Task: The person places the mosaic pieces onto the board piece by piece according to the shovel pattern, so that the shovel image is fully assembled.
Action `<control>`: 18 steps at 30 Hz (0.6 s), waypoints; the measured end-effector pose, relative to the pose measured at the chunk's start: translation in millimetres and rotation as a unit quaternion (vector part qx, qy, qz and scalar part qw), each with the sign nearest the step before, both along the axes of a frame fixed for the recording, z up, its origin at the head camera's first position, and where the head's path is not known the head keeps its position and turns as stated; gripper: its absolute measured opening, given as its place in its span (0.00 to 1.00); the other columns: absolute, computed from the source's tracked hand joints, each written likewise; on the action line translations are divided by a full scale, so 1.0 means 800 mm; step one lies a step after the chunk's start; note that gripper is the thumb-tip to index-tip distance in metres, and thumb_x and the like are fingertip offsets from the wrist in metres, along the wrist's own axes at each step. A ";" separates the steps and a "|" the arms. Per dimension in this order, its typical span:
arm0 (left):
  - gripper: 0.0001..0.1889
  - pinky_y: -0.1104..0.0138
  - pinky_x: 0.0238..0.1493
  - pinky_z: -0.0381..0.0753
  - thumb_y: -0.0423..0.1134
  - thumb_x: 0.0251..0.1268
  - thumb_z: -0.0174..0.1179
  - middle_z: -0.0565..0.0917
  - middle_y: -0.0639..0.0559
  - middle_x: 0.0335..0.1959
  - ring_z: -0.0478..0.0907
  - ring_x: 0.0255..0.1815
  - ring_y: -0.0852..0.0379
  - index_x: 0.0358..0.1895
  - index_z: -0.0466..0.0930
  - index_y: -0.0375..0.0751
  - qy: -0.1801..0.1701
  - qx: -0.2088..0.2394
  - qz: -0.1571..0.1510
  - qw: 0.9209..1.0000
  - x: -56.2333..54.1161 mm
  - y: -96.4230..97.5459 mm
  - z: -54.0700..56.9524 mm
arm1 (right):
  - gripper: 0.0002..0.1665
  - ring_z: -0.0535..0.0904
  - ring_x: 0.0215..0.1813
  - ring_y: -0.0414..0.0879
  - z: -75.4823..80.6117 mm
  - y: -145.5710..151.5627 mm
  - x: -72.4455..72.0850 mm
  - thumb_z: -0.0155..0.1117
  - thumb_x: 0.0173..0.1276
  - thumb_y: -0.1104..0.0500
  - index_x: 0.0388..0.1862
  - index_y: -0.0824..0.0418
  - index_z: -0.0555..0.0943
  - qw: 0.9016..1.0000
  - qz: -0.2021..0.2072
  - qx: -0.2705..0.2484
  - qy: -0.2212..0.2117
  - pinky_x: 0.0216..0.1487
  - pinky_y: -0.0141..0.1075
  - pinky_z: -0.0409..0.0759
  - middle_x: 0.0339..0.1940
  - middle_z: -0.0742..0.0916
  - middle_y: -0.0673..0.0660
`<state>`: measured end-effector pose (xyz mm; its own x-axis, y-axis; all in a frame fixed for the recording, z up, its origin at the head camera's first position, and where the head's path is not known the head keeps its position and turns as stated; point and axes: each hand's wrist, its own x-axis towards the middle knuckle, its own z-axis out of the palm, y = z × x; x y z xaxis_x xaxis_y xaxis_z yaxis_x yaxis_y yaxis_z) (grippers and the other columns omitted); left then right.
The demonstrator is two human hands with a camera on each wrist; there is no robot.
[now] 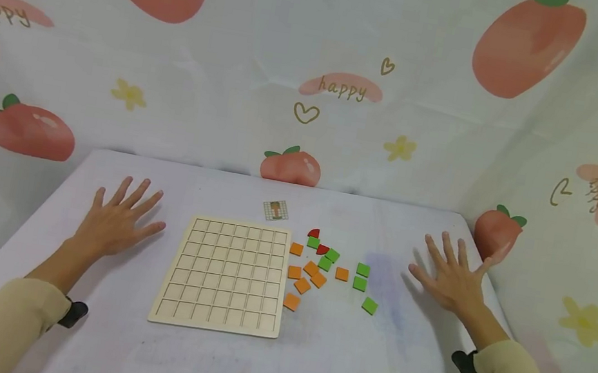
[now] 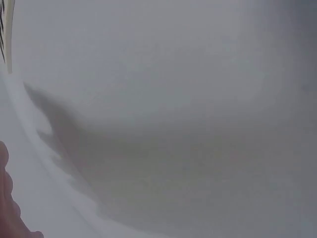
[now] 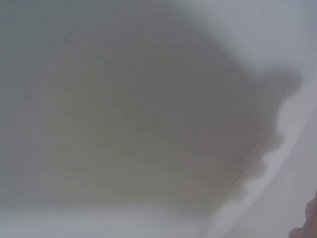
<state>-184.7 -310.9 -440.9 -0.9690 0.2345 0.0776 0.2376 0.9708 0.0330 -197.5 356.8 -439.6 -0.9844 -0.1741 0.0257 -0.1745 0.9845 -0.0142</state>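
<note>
My left hand point(image 1: 117, 225) is spread with straight fingers above the table's left side, holding nothing. Over the right side my right hand point(image 1: 451, 281) is spread the same way, also holding nothing. Between them lies a pale wooden grid board point(image 1: 226, 276), nearer the left hand. Just right of it are scattered several orange square tiles point(image 1: 342, 274), several green square tiles point(image 1: 360, 283) and two red quarter-round pieces point(image 1: 322, 250). A small patterned card point(image 1: 275, 210) lies behind the board. In the left wrist view, fingertips point(image 2: 6, 183) show at the lower left edge.
A white cloth covers the table point(image 1: 211, 368). Behind it hangs a printed curtain point(image 1: 228, 116) with fruit, hearts and flowers, which continues along the right side. Dark bands with small devices point(image 1: 73, 314) sit at both wrists. Hand shadows fall on the cloth in both wrist views.
</note>
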 end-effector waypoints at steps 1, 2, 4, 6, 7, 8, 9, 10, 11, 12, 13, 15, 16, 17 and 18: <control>0.40 0.28 0.67 0.38 0.65 0.72 0.48 0.49 0.38 0.80 0.38 0.79 0.33 0.79 0.55 0.46 -0.002 -0.002 -0.007 1.000 0.002 0.001 0.000 | 0.50 0.42 0.78 0.72 0.000 0.000 0.002 0.41 0.71 0.26 0.83 0.49 0.46 1.000 0.006 -0.002 0.002 0.60 0.79 0.24 0.82 0.50 0.66; 0.40 0.28 0.67 0.39 0.65 0.71 0.48 0.49 0.39 0.80 0.39 0.79 0.34 0.78 0.55 0.46 -0.004 -0.005 -0.014 1.000 0.004 0.003 -0.001 | 0.50 0.44 0.78 0.72 0.000 -0.001 0.005 0.42 0.71 0.27 0.83 0.49 0.47 1.000 0.012 -0.003 0.005 0.61 0.79 0.25 0.82 0.51 0.66; 0.40 0.29 0.67 0.41 0.65 0.71 0.48 0.50 0.40 0.80 0.41 0.79 0.34 0.78 0.56 0.47 -0.009 -0.011 -0.032 0.999 0.007 0.006 -0.001 | 0.49 0.46 0.78 0.71 -0.002 0.000 0.010 0.45 0.72 0.28 0.83 0.49 0.48 1.000 0.026 -0.007 0.014 0.62 0.80 0.30 0.81 0.53 0.65; 0.40 0.29 0.67 0.43 0.66 0.70 0.49 0.51 0.40 0.80 0.43 0.79 0.35 0.78 0.57 0.47 -0.016 -0.011 -0.053 0.998 0.010 0.011 0.000 | 0.48 0.48 0.78 0.70 -0.005 -0.001 0.016 0.48 0.72 0.30 0.83 0.48 0.48 0.999 0.042 -0.018 0.019 0.63 0.79 0.34 0.81 0.55 0.65; 0.40 0.29 0.68 0.43 0.66 0.70 0.50 0.52 0.41 0.80 0.44 0.79 0.35 0.78 0.58 0.47 -0.018 -0.010 -0.065 0.998 0.012 0.014 0.000 | 0.48 0.49 0.78 0.70 -0.006 -0.001 0.019 0.49 0.72 0.31 0.83 0.47 0.48 0.998 0.051 -0.028 0.016 0.63 0.79 0.36 0.81 0.55 0.65; 0.40 0.30 0.68 0.44 0.66 0.70 0.50 0.52 0.41 0.80 0.45 0.79 0.35 0.78 0.59 0.48 -0.021 -0.009 -0.075 0.997 0.014 0.016 0.001 | 0.48 0.49 0.78 0.69 -0.008 -0.002 0.022 0.51 0.72 0.32 0.83 0.47 0.48 0.997 0.060 -0.042 0.012 0.64 0.78 0.38 0.81 0.55 0.65; 0.40 0.30 0.68 0.45 0.66 0.69 0.50 0.53 0.42 0.80 0.46 0.79 0.36 0.77 0.59 0.48 -0.024 -0.009 -0.087 0.996 0.015 0.019 0.002 | 0.48 0.49 0.78 0.69 -0.010 -0.003 0.024 0.52 0.72 0.33 0.83 0.47 0.48 0.996 0.071 -0.060 0.004 0.64 0.78 0.39 0.81 0.55 0.64; 0.40 0.31 0.69 0.46 0.66 0.69 0.51 0.54 0.42 0.80 0.47 0.79 0.36 0.77 0.60 0.48 -0.027 -0.009 -0.097 0.995 0.017 0.021 0.003 | 0.48 0.49 0.78 0.69 -0.012 -0.004 0.027 0.54 0.72 0.35 0.83 0.47 0.48 0.993 0.080 -0.081 -0.005 0.65 0.77 0.41 0.81 0.56 0.64; 0.40 0.32 0.69 0.46 0.67 0.69 0.51 0.55 0.43 0.80 0.48 0.79 0.36 0.77 0.60 0.48 -0.032 -0.011 -0.106 0.994 0.019 0.024 0.004 | 0.48 0.50 0.78 0.69 -0.013 -0.006 0.030 0.55 0.72 0.36 0.83 0.48 0.49 0.991 0.090 -0.101 -0.014 0.65 0.76 0.42 0.81 0.56 0.64; 0.40 0.32 0.69 0.47 0.67 0.69 0.51 0.56 0.43 0.79 0.48 0.79 0.37 0.77 0.61 0.47 -0.035 -0.012 -0.115 0.993 0.021 0.026 0.004 | 0.48 0.50 0.78 0.69 -0.015 -0.009 0.032 0.57 0.72 0.37 0.83 0.49 0.49 0.987 0.098 -0.123 -0.024 0.66 0.75 0.44 0.81 0.57 0.64; 0.40 0.33 0.69 0.48 0.67 0.69 0.51 0.56 0.43 0.79 0.49 0.79 0.37 0.77 0.61 0.47 -0.039 -0.015 -0.123 0.992 0.023 0.028 0.004 | 0.49 0.51 0.78 0.68 -0.016 -0.011 0.035 0.59 0.71 0.38 0.83 0.49 0.50 0.983 0.104 -0.146 -0.034 0.66 0.74 0.45 0.81 0.58 0.64; 0.40 0.33 0.70 0.49 0.68 0.69 0.50 0.57 0.44 0.79 0.50 0.79 0.38 0.77 0.61 0.48 -0.047 -0.019 -0.135 0.990 0.025 0.030 0.003 | 0.49 0.53 0.78 0.68 -0.018 -0.015 0.039 0.62 0.70 0.40 0.82 0.51 0.52 0.974 0.112 -0.188 -0.051 0.67 0.71 0.48 0.80 0.60 0.64; 0.41 0.34 0.70 0.49 0.68 0.69 0.50 0.57 0.44 0.79 0.50 0.79 0.38 0.77 0.61 0.48 -0.053 -0.019 -0.138 0.989 0.026 0.032 0.002 | 0.50 0.54 0.77 0.68 -0.018 -0.018 0.040 0.64 0.69 0.41 0.82 0.53 0.54 0.970 0.115 -0.207 -0.057 0.68 0.70 0.50 0.79 0.62 0.64; 0.41 0.34 0.70 0.49 0.68 0.69 0.49 0.57 0.44 0.79 0.50 0.79 0.38 0.77 0.61 0.48 -0.057 -0.019 -0.141 0.988 0.026 0.033 0.001 | 0.51 0.56 0.77 0.67 -0.018 -0.020 0.042 0.66 0.67 0.41 0.81 0.54 0.54 0.965 0.115 -0.225 -0.065 0.68 0.69 0.53 0.78 0.64 0.64; 0.41 0.34 0.70 0.49 0.68 0.68 0.50 0.57 0.45 0.79 0.50 0.79 0.38 0.77 0.62 0.48 -0.060 -0.017 -0.145 0.987 0.027 0.034 0.000 | 0.52 0.57 0.77 0.67 -0.018 -0.022 0.044 0.68 0.66 0.42 0.81 0.54 0.55 0.961 0.114 -0.242 -0.073 0.68 0.69 0.54 0.77 0.66 0.63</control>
